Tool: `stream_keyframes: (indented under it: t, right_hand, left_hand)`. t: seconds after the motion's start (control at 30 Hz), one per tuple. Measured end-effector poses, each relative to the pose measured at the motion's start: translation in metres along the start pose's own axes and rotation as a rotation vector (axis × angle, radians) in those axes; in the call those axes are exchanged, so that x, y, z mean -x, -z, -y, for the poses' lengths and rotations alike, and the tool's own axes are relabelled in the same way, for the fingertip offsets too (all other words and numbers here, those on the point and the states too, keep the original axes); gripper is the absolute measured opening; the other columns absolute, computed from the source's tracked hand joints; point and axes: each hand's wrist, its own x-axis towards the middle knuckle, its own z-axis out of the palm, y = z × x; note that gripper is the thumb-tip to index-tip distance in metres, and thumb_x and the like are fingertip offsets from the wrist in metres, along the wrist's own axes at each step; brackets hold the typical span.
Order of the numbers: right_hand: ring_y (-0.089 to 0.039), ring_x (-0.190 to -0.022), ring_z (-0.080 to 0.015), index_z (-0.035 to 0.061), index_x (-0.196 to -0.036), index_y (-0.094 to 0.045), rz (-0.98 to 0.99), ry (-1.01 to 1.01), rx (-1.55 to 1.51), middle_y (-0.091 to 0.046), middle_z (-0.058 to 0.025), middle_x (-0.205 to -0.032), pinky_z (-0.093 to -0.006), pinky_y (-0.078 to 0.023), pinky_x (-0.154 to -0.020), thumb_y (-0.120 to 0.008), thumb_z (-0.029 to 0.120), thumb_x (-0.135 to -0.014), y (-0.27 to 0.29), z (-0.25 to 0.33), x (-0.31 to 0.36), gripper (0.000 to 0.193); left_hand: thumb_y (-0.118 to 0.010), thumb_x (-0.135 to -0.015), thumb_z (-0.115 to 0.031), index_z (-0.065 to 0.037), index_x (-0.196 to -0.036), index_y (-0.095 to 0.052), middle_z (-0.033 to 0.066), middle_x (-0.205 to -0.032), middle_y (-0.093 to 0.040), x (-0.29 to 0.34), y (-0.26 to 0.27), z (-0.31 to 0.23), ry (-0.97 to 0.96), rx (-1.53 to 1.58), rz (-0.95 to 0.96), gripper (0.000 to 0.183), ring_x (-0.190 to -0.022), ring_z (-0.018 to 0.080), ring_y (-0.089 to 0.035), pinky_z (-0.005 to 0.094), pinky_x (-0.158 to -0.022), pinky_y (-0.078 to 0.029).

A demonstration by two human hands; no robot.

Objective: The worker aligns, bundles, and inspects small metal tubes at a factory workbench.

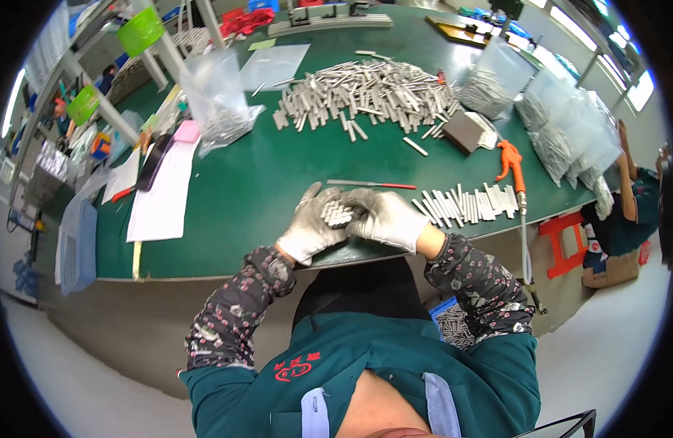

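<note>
Between my two gloved hands, near the table's front edge, is a tight bundle of small metal bars (337, 214), its ends showing. My left hand (312, 223) is wrapped round its left side, and my right hand (390, 217) closes on it from the right. Both gloves are white with grey, soiled fingers. Just beyond my hands lies a thin file (371, 184) with a red handle. To the right, a loose row of metal bars (468, 204) lies side by side. Farther back spreads a large heap of similar bars (369, 91).
An orange air gun (509, 164) with a hose rests at the right, near a brown block (461, 133). Filled plastic bags (563, 135) stand behind it. At left are a bag (218, 95), white paper (163, 193) and a blue bin (79, 244). A person (628, 197) sits at far right.
</note>
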Motion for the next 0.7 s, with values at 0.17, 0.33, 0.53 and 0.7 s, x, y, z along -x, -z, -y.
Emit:
stream_keyframes:
  t: [0.17,0.33,0.53,0.7]
  right_hand:
    - [-0.062,-0.08,-0.03,0.0103,-0.1,-0.061,-0.335,-0.037,0.633,-0.064,-0.0134,-0.086,-0.0393,-0.049,-0.072,-0.057,0.022,-0.072,0.08,-0.01,-0.018,0.03]
    - [-0.034,-0.124,-0.0322,0.0152,-0.128,-0.04,-0.301,-0.607,1.215,-0.041,-0.015,-0.129,-0.0475,-0.031,-0.098,-0.066,0.044,-0.064,0.148,-0.055,-0.024,0.075]
    - [-0.043,-0.117,-0.0301,0.0224,-0.125,-0.046,-0.322,-0.608,1.083,-0.05,-0.0135,-0.12,-0.0467,-0.033,-0.096,-0.069,0.031,-0.064,0.162,-0.1,-0.018,0.066]
    - [-0.053,-0.1,-0.0365,0.0101,-0.114,-0.057,-0.383,0.094,0.616,-0.054,-0.0208,-0.111,-0.0409,-0.044,-0.085,-0.064,0.023,-0.065,0.097,-0.02,-0.007,0.051]
  left_hand:
    - [-0.072,-0.061,-0.02,-0.01,-0.098,-0.053,0.0013,-0.085,-0.059,0.006,-0.005,0.012,-0.114,0.133,-0.081,0.043,-0.09,0.0182,-0.057,0.0393,-0.108,-0.019]
    - [-0.077,-0.056,-0.006,-0.005,-0.101,-0.052,0.005,-0.092,-0.054,0.007,-0.001,-0.007,-0.068,-0.005,-0.038,0.052,-0.104,0.0227,-0.046,0.0334,-0.105,-0.025]
    - [-0.076,-0.055,-0.01,-0.005,-0.103,-0.051,0.0053,-0.096,-0.05,0.001,0.0,0.002,-0.116,-0.008,-0.027,0.054,-0.101,0.0246,-0.047,0.0361,-0.096,-0.032]
    - [-0.07,-0.06,0.004,-0.003,-0.111,-0.046,0.0065,-0.1,-0.044,-0.002,-0.004,0.003,-0.101,0.204,-0.035,0.058,-0.094,0.0185,-0.049,0.0286,-0.08,-0.045]
